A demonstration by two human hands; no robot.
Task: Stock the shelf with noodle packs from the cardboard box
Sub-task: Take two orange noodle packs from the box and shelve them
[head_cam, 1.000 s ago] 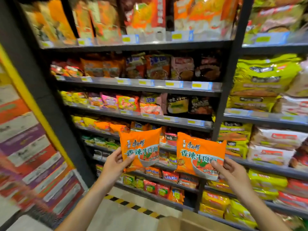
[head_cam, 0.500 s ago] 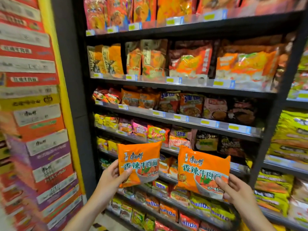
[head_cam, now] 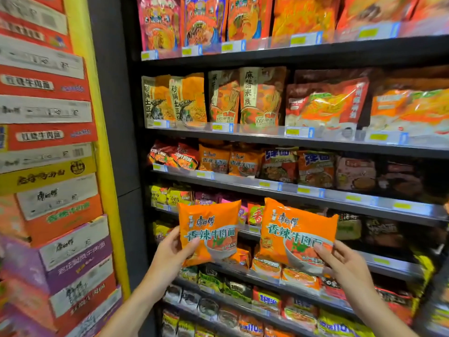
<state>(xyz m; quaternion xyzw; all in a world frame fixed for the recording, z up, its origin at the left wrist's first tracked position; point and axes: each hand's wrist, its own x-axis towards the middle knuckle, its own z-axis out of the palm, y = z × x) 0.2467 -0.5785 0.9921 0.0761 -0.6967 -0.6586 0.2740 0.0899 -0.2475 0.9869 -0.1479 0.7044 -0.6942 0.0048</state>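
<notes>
A tall dark shelving unit, stocked on every tier with noodle packets, is faced at close range, and a stack of printed cartons is observed at its left. The cardboard box named in the task is not in view. Two orange noodle packs are held up in front of the middle tiers: the left pack is gripped at its lower left edge by the left hand, thumb across the face, and the right pack is pinched at its lower right corner by the right hand. The step is judged to be carrying to placement. Matching orange packs are noted two tiers higher, so a raise and an inward push is judged necessary. Both packs are held face out and upright, printed tops uppermost, the right one tilted clockwise; the long axis of each appears near vertical.
</notes>
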